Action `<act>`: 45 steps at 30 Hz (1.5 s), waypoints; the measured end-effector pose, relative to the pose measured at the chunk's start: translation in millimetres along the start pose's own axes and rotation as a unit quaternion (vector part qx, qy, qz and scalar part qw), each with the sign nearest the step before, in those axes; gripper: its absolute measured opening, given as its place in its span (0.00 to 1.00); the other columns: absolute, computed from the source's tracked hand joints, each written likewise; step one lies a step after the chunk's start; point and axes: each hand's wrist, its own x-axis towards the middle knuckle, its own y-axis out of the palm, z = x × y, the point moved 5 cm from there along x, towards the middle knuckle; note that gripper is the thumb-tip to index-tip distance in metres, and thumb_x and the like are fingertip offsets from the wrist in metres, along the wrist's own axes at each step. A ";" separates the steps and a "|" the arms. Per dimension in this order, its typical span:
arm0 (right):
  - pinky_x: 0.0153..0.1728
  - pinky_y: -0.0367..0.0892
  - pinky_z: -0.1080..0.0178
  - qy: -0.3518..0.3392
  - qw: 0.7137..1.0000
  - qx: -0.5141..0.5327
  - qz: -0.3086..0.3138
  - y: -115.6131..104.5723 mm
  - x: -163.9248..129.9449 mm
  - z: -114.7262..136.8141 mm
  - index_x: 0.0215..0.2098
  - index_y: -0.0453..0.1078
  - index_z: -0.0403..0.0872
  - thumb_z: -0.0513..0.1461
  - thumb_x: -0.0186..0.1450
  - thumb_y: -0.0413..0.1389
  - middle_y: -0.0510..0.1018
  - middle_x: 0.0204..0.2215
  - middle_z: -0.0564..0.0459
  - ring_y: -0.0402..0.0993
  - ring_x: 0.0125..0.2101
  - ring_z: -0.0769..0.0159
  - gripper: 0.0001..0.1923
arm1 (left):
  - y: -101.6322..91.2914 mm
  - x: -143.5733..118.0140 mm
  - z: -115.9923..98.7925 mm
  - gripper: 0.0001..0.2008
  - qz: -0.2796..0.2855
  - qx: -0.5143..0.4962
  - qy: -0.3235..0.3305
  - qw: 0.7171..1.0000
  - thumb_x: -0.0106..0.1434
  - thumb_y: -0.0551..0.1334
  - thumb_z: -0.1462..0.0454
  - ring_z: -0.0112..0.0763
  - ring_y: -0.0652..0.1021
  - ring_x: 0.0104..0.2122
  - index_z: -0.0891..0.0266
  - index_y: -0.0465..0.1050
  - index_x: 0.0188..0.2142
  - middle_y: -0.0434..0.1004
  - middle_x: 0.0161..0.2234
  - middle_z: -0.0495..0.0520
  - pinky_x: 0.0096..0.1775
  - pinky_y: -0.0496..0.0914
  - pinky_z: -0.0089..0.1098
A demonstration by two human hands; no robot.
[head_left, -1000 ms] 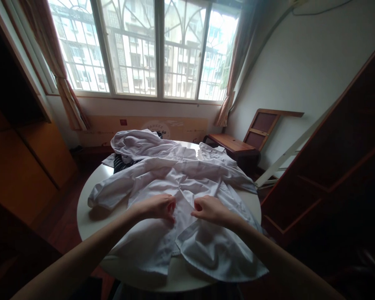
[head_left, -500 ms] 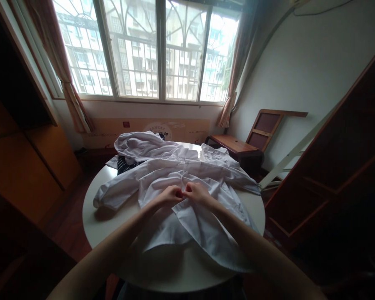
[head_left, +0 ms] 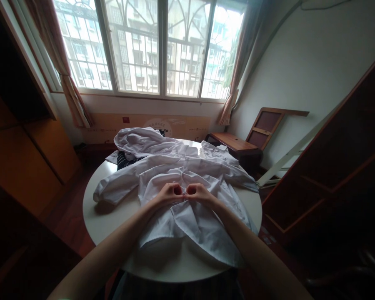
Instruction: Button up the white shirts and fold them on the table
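A white long-sleeved shirt (head_left: 162, 227) lies spread on the round white table (head_left: 95, 225), its lower hem toward me and one sleeve (head_left: 115, 187) stretched to the left. Over the middle of its front, my left hand (head_left: 170, 193) and my right hand (head_left: 198, 193) meet fingertip to fingertip. Both are closed in a pinch on the shirt's front edges. Whether a button sits between the fingertips is too small to tell. Below the hands the two front panels part, the right one folded over.
More white clothing (head_left: 143, 139) is heaped at the table's far side, with a black striped cloth (head_left: 126, 160) under it. Behind stand a wooden bench (head_left: 234, 142) and a leaning frame (head_left: 265, 125) by the wall. A white ladder (head_left: 287, 160) leans at right.
My fingers have rounded and the fingertips of both hands have come together at the shirt's front. The shirt has barely shifted, and the view has tilted slightly.
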 end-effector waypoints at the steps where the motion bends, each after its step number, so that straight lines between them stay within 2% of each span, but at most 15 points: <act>1: 0.23 0.57 0.68 0.000 1.000 0.001 -0.006 -0.3 -0.6 0.1 0.21 0.67 0.44 0.44 0.52 0.59 0.68 0.19 0.57 0.61 0.22 0.73 0.11 | -0.3 -0.1 -0.1 0.12 0.001 -0.004 0.002 1.000 0.47 0.63 0.58 0.23 0.66 0.22 0.64 0.66 0.21 0.65 0.20 0.46 0.24 0.59 0.26; 9: 0.25 0.60 0.67 0.019 0.997 -0.014 -0.067 -1.4 0.8 -0.4 0.22 0.69 0.43 0.41 0.52 0.59 0.71 0.20 0.55 0.65 0.23 0.70 0.08 | -0.6 0.1 -6.9 0.07 -0.030 0.024 0.046 0.998 0.48 0.61 0.62 0.23 0.66 0.21 0.64 0.66 0.21 0.66 0.20 0.46 0.24 0.60 0.26; 12: 0.27 0.61 0.66 0.019 0.996 -0.014 -0.090 -2.6 1.1 0.3 0.24 0.71 0.42 0.42 0.53 0.58 0.74 0.22 0.53 0.68 0.25 0.68 0.10 | -0.1 1.0 -9.7 0.06 -0.029 0.027 0.053 0.998 0.48 0.61 0.63 0.23 0.66 0.21 0.64 0.66 0.21 0.66 0.19 0.47 0.24 0.61 0.26; 16: 0.27 0.61 0.66 0.014 0.997 0.016 -0.080 -1.8 0.6 1.1 0.27 0.74 0.40 0.45 0.55 0.57 0.77 0.24 0.50 0.70 0.26 0.67 0.14 | -0.8 0.7 -12.3 0.08 -0.019 0.011 0.050 0.999 0.49 0.61 0.61 0.24 0.66 0.22 0.64 0.66 0.21 0.65 0.18 0.47 0.23 0.60 0.25; 21: 0.28 0.62 0.66 0.018 0.997 0.006 -0.074 -0.7 0.0 1.4 0.28 0.75 0.40 0.47 0.56 0.57 0.78 0.25 0.49 0.70 0.26 0.66 0.16 | -2.2 -1.0 -14.9 0.09 -0.019 0.005 0.044 0.999 0.49 0.61 0.60 0.24 0.66 0.22 0.65 0.67 0.21 0.65 0.19 0.47 0.23 0.60 0.25; 36: 0.32 0.64 0.65 -0.001 0.990 -0.070 -0.120 0.0 -2.1 8.7 0.29 0.77 0.41 0.41 0.57 0.58 0.79 0.27 0.48 0.73 0.28 0.64 0.10 | -1.6 0.0 -11.6 0.09 -0.023 0.009 0.032 0.999 0.47 0.62 0.61 0.24 0.66 0.21 0.64 0.64 0.20 0.66 0.19 0.47 0.24 0.61 0.26; 45: 0.27 0.61 0.67 -0.017 0.994 -0.036 -0.101 0.0 0.0 3.8 0.29 0.76 0.40 0.39 0.60 0.51 0.78 0.24 0.49 0.70 0.25 0.67 0.14 | 0.0 -1.2 -7.4 0.07 -0.040 0.029 0.047 0.998 0.48 0.60 0.65 0.21 0.64 0.21 0.62 0.61 0.21 0.64 0.20 0.44 0.24 0.58 0.25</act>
